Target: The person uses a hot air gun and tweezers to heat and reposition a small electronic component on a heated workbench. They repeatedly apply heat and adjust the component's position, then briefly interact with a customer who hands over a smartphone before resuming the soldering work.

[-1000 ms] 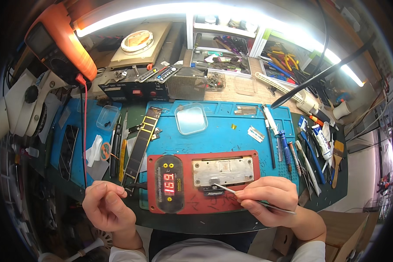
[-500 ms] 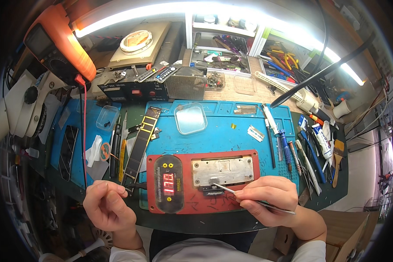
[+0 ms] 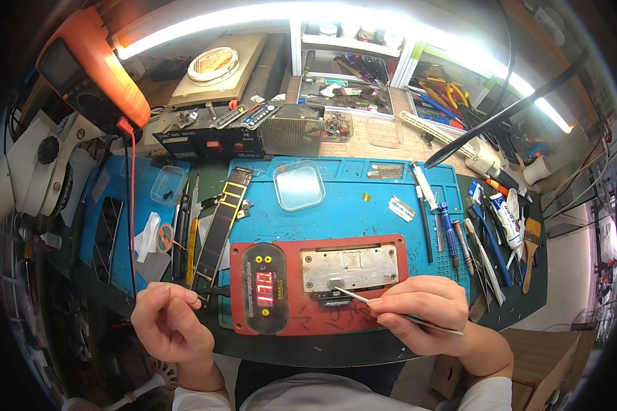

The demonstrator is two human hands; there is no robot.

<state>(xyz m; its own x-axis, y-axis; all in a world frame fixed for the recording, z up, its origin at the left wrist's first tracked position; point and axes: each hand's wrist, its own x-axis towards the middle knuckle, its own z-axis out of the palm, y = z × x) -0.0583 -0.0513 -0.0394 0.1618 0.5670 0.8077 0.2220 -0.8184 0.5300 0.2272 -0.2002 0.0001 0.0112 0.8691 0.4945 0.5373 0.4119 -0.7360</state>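
Observation:
My right hand (image 3: pixel 428 308) is closed around thin metal tweezers (image 3: pixel 354 296). The tweezers' tip rests at a small dark component (image 3: pixel 333 299) on the front edge of a silver metal heating plate (image 3: pixel 353 267). That plate is set into a red heating station (image 3: pixel 308 248) with a lit red digital display (image 3: pixel 264 289). To the left of the station, my left hand (image 3: pixel 171 322) hovers with fingers curled and pinched together. A dark bit shows at its fingertips, beside the black cable (image 3: pixel 216 291); whether they grip anything is unclear.
A blue work mat (image 3: pixel 363 222) lies under the station, with a clear plastic box (image 3: pixel 299 185) and a razor blade (image 3: pixel 401 209). Screwdrivers (image 3: pixel 449 229), a brush (image 3: pixel 530 243) and other tools lie right. An orange multimeter (image 3: pixel 92 68) stands upper left; a black arm (image 3: pixel 507 109) reaches over from the right.

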